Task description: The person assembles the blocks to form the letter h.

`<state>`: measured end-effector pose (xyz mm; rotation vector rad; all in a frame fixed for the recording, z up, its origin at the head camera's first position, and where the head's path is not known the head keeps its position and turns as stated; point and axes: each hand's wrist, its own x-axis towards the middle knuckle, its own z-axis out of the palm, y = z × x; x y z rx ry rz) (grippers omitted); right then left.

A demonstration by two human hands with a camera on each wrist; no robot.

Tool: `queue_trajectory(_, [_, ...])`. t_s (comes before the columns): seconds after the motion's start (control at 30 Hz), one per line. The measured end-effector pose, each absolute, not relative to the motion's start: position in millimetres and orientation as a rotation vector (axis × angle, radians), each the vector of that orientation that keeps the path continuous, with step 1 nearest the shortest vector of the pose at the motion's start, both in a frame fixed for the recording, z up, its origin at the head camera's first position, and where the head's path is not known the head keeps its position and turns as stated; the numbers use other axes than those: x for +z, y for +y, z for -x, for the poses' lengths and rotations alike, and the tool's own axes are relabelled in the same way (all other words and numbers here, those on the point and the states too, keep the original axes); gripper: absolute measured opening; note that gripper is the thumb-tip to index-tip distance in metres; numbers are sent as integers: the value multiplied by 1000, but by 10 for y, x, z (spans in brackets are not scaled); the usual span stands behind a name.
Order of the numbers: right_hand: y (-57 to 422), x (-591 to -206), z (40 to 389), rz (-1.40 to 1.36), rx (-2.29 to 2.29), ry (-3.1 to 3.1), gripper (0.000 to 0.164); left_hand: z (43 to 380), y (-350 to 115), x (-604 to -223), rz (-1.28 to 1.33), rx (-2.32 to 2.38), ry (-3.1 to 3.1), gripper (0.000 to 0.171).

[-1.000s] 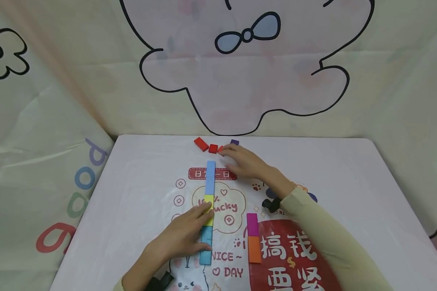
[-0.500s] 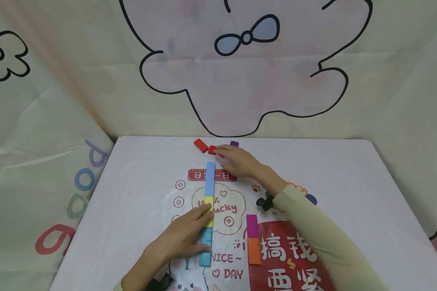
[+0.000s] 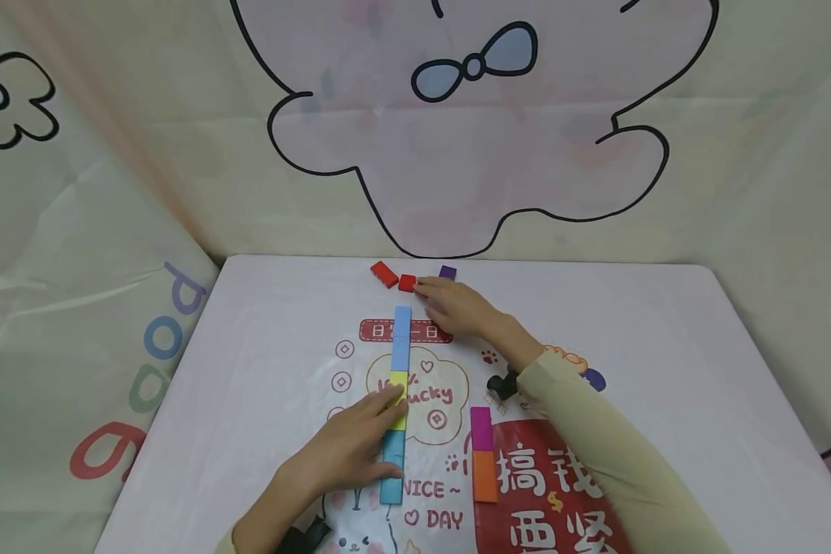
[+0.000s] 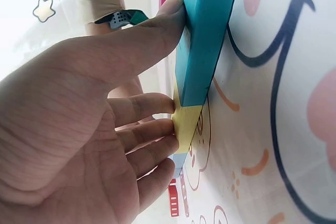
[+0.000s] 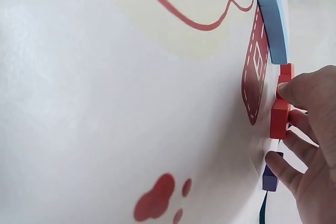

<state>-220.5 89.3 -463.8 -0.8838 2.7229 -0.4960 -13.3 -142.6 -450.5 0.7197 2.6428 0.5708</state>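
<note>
A straight row of blocks runs away from the person: teal [image 3: 392, 454], yellow [image 4: 187, 127] and light blue [image 3: 402, 338]. My left hand [image 3: 349, 446] rests along the row, fingertips against the yellow part and thumb on the teal part. At the far end of the table, my right hand [image 3: 464, 309] has thumb and fingers round a red block [image 5: 279, 119]. Right beside it lies a second red block [image 3: 407, 283], and a third red block [image 3: 384, 274] lies slantwise farther left. Behind the right fingers sits a purple block [image 3: 447, 272].
To the right of the row, a magenta block [image 3: 481, 428] and an orange block [image 3: 485, 477] stand end to end. The white table [image 3: 665, 346] carries printed drawings and lettering. A patterned cloth [image 3: 568, 169] hangs behind its far edge.
My right hand has shifted slightly left at the red blocks, its sleeve moving left too. My left hand and the long row stay put.
</note>
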Motion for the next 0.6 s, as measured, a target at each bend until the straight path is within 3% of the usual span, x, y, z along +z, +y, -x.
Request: queue_trajectory(0.6, [1038,-4623,2153,892,-387,2853,42,123,-1430,-4498,-716,592,2649,92])
